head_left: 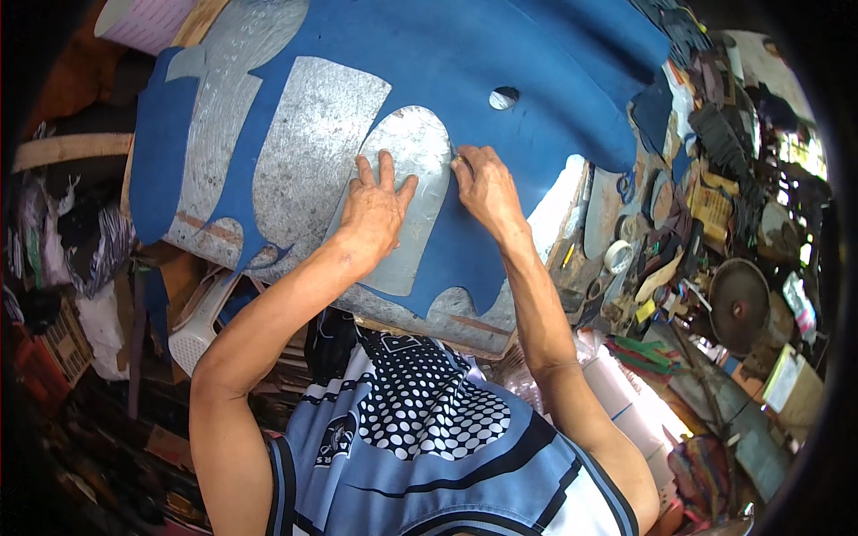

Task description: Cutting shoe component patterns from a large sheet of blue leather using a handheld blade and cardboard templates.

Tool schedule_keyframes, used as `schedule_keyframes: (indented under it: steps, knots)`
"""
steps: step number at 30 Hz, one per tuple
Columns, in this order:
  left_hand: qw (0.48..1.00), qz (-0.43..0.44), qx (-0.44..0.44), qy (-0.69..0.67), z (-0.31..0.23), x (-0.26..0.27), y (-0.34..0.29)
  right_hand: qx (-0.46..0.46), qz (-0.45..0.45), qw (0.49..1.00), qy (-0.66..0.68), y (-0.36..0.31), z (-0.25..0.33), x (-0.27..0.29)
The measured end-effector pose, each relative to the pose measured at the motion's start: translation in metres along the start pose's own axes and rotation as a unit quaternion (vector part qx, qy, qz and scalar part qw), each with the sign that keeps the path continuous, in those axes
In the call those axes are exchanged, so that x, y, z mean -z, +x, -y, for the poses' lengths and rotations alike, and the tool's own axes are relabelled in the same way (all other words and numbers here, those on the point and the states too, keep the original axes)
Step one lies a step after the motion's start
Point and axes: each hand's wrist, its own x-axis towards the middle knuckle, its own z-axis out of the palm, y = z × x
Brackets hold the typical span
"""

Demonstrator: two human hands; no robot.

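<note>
The left hand (371, 214) presses on the arch-shaped grey plate (418, 223), fingers spread, gripping nothing. The plate lies over the blue sheet (402, 54), its straight end toward the near edge of the metal-topped worktable (313, 125). The right hand (487, 189) is half closed, fingertips bunched at the plate's right edge; whether it holds a small tool cannot be told. Near the worktable's right edge sits a white tape roll (618, 257).
</note>
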Motion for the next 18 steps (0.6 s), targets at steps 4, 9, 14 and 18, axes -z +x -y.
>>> schedule_keyframes:
  steps: [4, 9, 14, 18]
  knots:
    - [1.000, 0.000, -0.012, 0.008, 0.002, 0.000, 0.000, -0.049, -0.028, 0.998, 0.027, -0.019, 0.004, -0.013]
    - [0.999, 0.009, -0.034, 0.038, 0.002, 0.005, 0.002, -0.112, -0.088, 0.987, 0.069, -0.052, 0.019, -0.029]
    - [0.996, 0.015, -0.047, 0.072, 0.004, 0.005, 0.005, -0.177, -0.114, 0.973, 0.094, -0.091, 0.043, -0.044]
    - [0.994, -0.022, -0.060, 0.086, 0.005, 0.000, 0.007, -0.207, -0.123, 0.966, 0.097, -0.131, 0.064, -0.058]
